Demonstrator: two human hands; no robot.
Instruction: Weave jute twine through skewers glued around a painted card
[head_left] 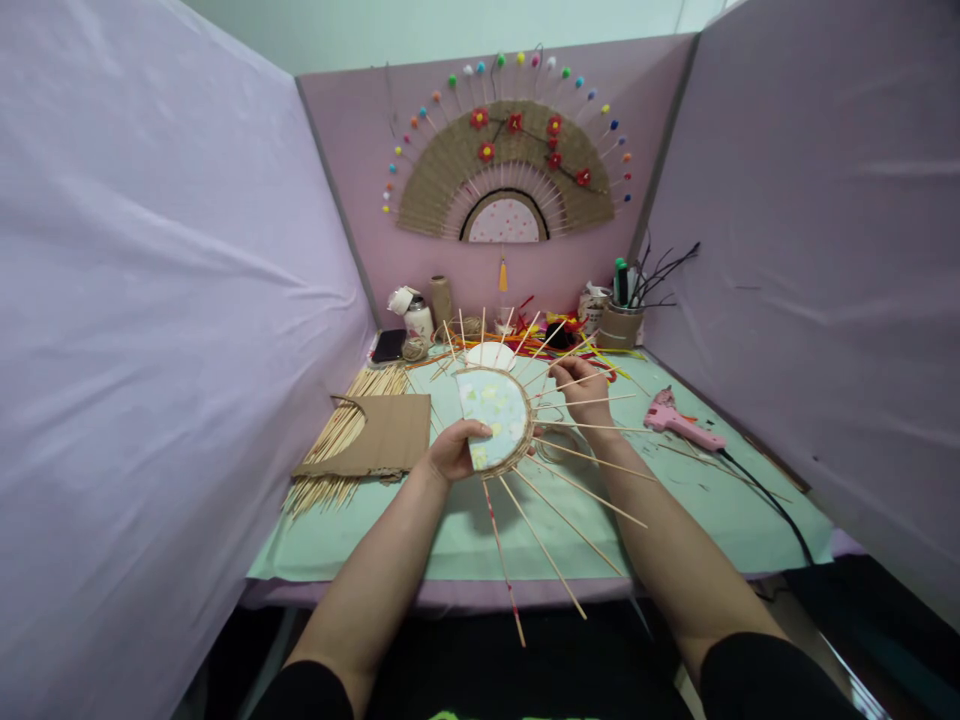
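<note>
1. Head view: two bare hands, one half-round patterned panel [495, 400], more than a dozen sticks [570, 522] fanning from its curved rim, one cardboard sheet [394, 430] and one pink glue gun [679, 420] showed.
2. The panel was above the middle of the worktop [360, 550], gripped near its flat edge by the left hand [457, 448] – thumb in front, other fingers behind.
3. The right hand [585, 395] had its fingers bent together among the sticks outside the curved rim; whether they pinched one, I could not tell.
4. Lower stick tips reached past the worktop's front edge in view; rightward ones ended near the glue gun – fabric walls [150, 300] bounded both sides.
</note>
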